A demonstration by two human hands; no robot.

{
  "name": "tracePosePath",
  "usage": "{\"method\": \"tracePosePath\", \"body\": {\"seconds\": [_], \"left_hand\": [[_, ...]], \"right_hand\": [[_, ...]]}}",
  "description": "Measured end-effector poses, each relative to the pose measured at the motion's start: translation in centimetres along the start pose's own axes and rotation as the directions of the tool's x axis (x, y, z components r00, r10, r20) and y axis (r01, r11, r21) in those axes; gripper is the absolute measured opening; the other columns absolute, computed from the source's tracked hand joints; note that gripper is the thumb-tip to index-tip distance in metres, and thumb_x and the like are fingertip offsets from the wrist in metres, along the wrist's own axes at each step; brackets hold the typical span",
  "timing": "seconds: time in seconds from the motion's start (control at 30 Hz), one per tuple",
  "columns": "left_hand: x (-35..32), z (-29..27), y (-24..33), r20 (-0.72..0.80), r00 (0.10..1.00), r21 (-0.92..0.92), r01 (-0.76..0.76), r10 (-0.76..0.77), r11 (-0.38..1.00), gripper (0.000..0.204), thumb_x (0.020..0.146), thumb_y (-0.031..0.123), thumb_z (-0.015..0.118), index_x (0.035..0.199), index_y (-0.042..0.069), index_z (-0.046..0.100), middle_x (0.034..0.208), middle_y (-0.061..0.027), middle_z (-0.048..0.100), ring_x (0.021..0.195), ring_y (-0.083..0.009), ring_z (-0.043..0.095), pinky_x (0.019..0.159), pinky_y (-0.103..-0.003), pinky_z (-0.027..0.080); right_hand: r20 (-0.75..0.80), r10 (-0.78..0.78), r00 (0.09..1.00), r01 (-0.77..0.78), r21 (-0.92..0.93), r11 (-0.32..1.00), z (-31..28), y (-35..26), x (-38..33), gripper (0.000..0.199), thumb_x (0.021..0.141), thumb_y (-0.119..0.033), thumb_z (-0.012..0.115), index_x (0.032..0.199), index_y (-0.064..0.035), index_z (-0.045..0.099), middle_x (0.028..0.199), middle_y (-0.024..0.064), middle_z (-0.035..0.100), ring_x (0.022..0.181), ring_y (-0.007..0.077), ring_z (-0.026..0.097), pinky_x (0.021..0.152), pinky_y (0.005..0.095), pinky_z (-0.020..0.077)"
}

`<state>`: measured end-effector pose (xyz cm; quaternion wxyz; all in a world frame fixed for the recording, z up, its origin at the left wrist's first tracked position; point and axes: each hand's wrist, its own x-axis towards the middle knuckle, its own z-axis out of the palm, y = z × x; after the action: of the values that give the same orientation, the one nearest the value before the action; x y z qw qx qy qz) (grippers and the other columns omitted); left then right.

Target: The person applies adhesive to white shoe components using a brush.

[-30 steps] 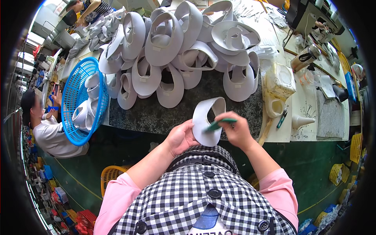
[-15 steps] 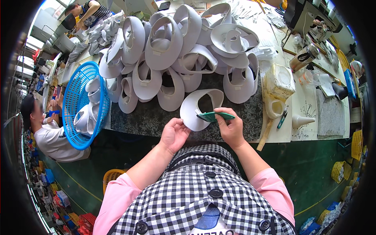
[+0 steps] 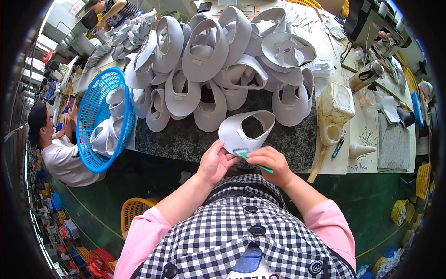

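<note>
A white sun visor (image 3: 232, 135) lies tilted at the near edge of the dark mat, its open loop facing away from me. My left hand (image 3: 216, 160) pinches the near rim of its brim. In my right hand (image 3: 273, 162) is a small green brush (image 3: 243, 153), its head against the brim's near edge and its handle poking out below my fingers. Behind this piece rises a heap of similar white visors (image 3: 204, 50), several with a small pale tab on the brim.
At left stands a blue basket (image 3: 84, 135) with white visors inside, a seated person (image 3: 65, 151) beyond it. On the right are a crusted pale container (image 3: 335, 102), a wooden stick (image 3: 316, 167), a teal-handled cutter (image 3: 338, 145), a white funnel (image 3: 361, 149) and a flask (image 3: 366, 76).
My right hand has turned and drawn the brush down to the brim's near edge. The visor has swung slightly in my left hand. The whole view has shifted a little.
</note>
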<state>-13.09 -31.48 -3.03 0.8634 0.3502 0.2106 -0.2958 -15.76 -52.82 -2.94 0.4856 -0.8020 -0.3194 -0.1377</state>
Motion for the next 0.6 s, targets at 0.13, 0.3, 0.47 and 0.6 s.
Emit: {"method": "tracePosePath", "body": {"seconds": [0.13,0.3,0.47,0.6], "left_hand": [[-0.3,0.0,-0.1,-0.008,1.0,0.046,0.027,-0.027,0.999,0.037,0.101,0.026,0.037,0.133,0.008,0.042,0.129,-0.015,0.054,0.119,-0.0305,0.054,0.099,-0.05,0.046],[0.9,0.7,0.0,-0.01,0.997,0.046,0.074,-0.073,0.996,0.037,0.101,0.026,0.037,0.132,0.007,0.042,0.13,-0.0162,0.052,0.12,-0.0336,0.053,0.102,-0.053,0.043],[1.9,0.3,-0.6,-0.14,0.98,0.069,0.153,-0.142,0.986,0.035,0.101,0.026,0.037,0.129,0.007,0.044,0.127,-0.0135,0.054,0.117,-0.0321,0.054,0.1,-0.051,0.044],[2.8,-0.5,-0.9,-0.151,0.979,0.069,0.151,-0.14,0.986,0.035,0.1,0.028,0.037,0.128,0.009,0.046,0.124,-0.0117,0.055,0.113,-0.0283,0.056,0.097,-0.048,0.046]], "right_hand": [[-0.245,0.058,0.968,-0.066,-0.022,0.998,-0.6,-0.9,-0.1,0.041,0.067,0.009,0.066,0.104,-0.0094,0.065,0.101,0.0082,0.066,0.089,0.0287,0.063,0.076,0.0362,0.0525],[-0.036,-0.016,0.999,0.008,-0.209,0.978,-1.5,0.2,-1.3,0.043,0.065,0.007,0.065,0.104,-0.0105,0.064,0.103,0.0066,0.065,0.091,0.0272,0.063,0.077,0.0362,0.0524],[-0.13,0.088,0.988,-0.119,-0.255,0.96,-2.5,0.1,-4.3,0.036,0.068,0.01,0.063,0.097,-0.0095,0.063,0.101,0.0074,0.067,0.088,0.0279,0.064,0.076,0.0356,0.0522],[-0.282,0.137,0.95,-0.209,-0.243,0.947,-3.9,-0.4,-4.9,0.033,0.073,0.01,0.064,0.102,-0.0067,0.063,0.099,0.0092,0.067,0.089,0.0274,0.064,0.077,0.0355,0.0527]]}}
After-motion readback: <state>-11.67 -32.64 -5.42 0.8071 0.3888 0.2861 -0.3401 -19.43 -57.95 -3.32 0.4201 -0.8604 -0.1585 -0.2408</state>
